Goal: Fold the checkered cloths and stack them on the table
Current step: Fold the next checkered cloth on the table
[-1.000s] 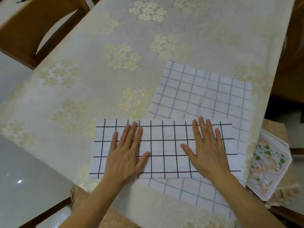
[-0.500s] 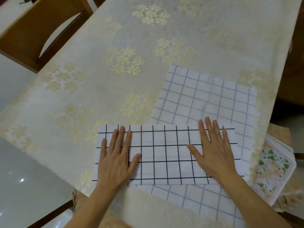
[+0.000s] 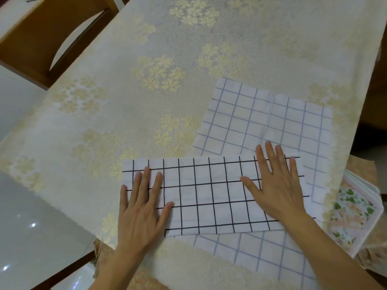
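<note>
Both hands flat — left hand (image 3: 140, 208) and right hand (image 3: 276, 185) pressing the black-check cloth (image 3: 209, 195), folded once. Blue-check cloth (image 3: 261, 122) beneath, unfolded — I'd say early, stacking left.

No text, label, brand, number or sign can be read anywhere in the view.
</note>
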A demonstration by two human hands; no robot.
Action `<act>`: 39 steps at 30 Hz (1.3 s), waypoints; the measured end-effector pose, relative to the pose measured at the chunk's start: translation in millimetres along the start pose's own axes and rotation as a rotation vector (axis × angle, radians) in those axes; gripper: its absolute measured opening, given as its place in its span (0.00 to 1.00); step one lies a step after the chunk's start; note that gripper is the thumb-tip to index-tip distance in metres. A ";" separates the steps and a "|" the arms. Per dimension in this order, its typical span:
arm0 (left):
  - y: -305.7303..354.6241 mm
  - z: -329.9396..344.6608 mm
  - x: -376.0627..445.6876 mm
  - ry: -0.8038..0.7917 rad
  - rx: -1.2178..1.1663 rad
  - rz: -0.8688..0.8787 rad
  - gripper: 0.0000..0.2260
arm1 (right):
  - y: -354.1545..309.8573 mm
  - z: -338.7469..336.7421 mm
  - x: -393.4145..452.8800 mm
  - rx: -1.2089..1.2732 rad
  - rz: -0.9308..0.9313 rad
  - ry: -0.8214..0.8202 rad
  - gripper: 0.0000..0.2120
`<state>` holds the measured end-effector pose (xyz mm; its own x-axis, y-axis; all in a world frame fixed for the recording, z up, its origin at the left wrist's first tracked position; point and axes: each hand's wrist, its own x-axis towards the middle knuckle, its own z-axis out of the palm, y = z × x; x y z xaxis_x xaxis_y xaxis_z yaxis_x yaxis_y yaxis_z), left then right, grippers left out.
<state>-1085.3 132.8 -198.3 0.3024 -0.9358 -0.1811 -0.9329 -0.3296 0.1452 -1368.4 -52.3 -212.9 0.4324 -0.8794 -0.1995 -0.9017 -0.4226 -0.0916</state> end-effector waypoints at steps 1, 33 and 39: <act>0.2 0.4 -0.8 -0.002 0.000 -0.003 0.32 | -0.4 -0.7 0.5 0.002 -0.003 0.000 0.41; -5.4 -5.9 17.5 0.005 0.004 0.083 0.33 | 20.9 2.8 -55.6 0.059 0.098 0.030 0.39; 62.9 -21.7 36.7 0.043 -0.061 0.448 0.28 | 28.3 -12.7 -84.8 0.157 0.184 0.165 0.35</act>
<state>-1128.7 75.0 -174.6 -0.1196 -0.9917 -0.0465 -0.9609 0.1038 0.2569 -1430.5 7.6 -186.2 0.2442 -0.9674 -0.0667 -0.9491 -0.2243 -0.2213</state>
